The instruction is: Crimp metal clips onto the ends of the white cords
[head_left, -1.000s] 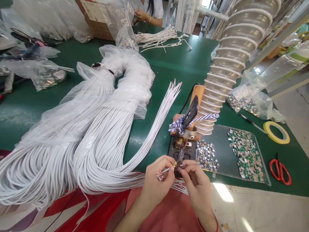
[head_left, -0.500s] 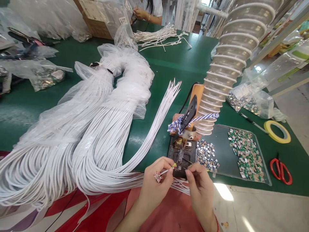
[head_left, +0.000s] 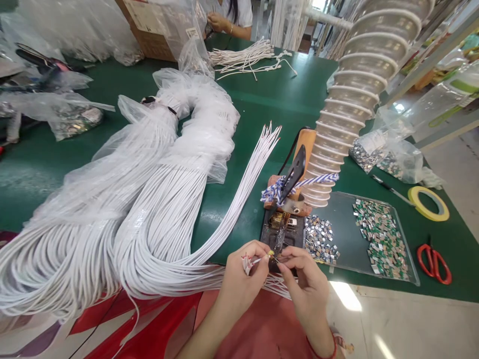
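My left hand [head_left: 245, 271] is closed round several white cables [head_left: 254, 261], whose red and white wire ends stick out of the fist. A small yellowish tip [head_left: 271, 253] shows at its thumb and finger. My right hand [head_left: 304, 284] pinches a thin wire-like piece [head_left: 276, 260], its fingertips almost meeting the left ones. Right in front of both hands is the soldering stand [head_left: 266, 232], with a dark iron tip [head_left: 279, 243] pointing down at them. Small metal connectors [head_left: 321, 239] lie heaped beside the stand. Fingers partly hide the joint between the pieces.
Thick white cable bundles [head_left: 157, 219] in plastic fill the left. A clear ribbed hose [head_left: 344, 114] hangs over the stand. On the right are a tray [head_left: 344, 209] of green boards [head_left: 385, 239], yellow tape [head_left: 428, 203] and red scissors [head_left: 434, 264]. A co-worker's hand [head_left: 219, 22] shows behind.
My right hand has moved left and slightly up, bringing its thin piece to the cable tip in my left hand. The left hand has barely shifted and still holds the cables.
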`<state>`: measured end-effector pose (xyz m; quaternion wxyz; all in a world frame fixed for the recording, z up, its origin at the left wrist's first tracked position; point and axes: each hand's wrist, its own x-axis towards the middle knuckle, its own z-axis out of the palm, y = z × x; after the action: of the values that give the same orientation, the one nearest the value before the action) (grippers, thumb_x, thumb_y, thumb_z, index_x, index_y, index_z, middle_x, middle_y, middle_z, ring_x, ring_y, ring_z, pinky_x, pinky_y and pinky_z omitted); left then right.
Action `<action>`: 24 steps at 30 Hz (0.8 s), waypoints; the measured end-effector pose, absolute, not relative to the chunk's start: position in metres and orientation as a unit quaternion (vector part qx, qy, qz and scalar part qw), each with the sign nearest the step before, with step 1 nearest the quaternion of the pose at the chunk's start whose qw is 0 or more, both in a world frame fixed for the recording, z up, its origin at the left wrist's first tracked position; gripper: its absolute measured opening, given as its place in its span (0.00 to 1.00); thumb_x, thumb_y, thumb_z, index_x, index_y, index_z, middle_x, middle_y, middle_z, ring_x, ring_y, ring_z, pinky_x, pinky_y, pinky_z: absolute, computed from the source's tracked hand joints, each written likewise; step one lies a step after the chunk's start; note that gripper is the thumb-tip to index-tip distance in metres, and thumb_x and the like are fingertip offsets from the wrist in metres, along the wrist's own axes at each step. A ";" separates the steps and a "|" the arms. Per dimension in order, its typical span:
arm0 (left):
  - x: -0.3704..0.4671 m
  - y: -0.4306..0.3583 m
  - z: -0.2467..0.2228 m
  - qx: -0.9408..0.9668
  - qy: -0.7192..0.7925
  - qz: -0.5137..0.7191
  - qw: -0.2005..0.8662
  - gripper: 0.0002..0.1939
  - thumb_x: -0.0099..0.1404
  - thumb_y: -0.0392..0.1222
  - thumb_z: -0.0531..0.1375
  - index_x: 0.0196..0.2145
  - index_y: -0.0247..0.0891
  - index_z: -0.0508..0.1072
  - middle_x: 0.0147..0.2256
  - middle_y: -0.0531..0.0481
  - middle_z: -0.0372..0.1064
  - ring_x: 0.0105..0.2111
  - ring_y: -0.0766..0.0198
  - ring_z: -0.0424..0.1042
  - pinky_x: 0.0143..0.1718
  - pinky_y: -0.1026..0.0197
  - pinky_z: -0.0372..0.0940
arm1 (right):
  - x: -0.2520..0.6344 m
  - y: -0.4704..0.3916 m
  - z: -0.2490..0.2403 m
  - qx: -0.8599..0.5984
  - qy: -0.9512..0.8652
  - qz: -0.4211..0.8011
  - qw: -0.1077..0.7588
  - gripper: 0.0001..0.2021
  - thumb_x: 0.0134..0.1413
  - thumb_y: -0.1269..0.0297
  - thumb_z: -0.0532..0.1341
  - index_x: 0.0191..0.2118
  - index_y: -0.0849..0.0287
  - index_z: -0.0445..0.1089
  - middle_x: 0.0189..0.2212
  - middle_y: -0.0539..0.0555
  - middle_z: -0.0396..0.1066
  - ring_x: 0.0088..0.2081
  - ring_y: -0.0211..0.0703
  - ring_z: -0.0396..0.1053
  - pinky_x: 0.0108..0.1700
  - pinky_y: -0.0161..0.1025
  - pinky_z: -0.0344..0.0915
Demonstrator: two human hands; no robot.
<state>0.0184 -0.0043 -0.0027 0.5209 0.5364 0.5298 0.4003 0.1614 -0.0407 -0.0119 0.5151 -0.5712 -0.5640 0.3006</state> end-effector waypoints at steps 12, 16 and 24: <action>0.018 0.003 0.012 0.470 0.521 0.423 0.574 0.09 0.59 0.38 0.58 0.22 0.36 0.69 0.28 0.46 0.72 0.29 0.61 0.71 0.31 0.63 0.64 | 0.161 -0.030 -0.004 -0.549 -0.572 0.300 0.530 0.07 0.57 0.74 0.64 0.31 0.55 0.73 0.35 0.55 0.76 0.39 0.45 0.75 0.39 0.39 0.73; 0.018 0.002 0.005 0.461 0.521 0.415 0.586 0.08 0.58 0.38 0.58 0.22 0.36 0.68 0.28 0.46 0.71 0.29 0.61 0.71 0.31 0.63 0.64 | 0.164 -0.031 -0.005 -0.553 -0.575 0.321 0.510 0.07 0.56 0.75 0.64 0.31 0.55 0.73 0.36 0.55 0.76 0.40 0.45 0.75 0.40 0.38 0.72; 0.015 -0.020 -0.004 0.533 0.498 0.370 0.575 0.10 0.62 0.33 0.57 0.23 0.37 0.68 0.28 0.48 0.73 0.28 0.63 0.71 0.31 0.64 0.64 | 0.181 -0.049 -0.007 -0.559 -0.585 0.344 0.476 0.07 0.60 0.73 0.61 0.33 0.54 0.68 0.33 0.52 0.72 0.35 0.41 0.72 0.35 0.33 0.69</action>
<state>0.0147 -0.0201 -0.0035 0.5753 0.5328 0.4984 0.3699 0.1805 -0.0493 -0.0074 0.4761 -0.5590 -0.5854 0.3439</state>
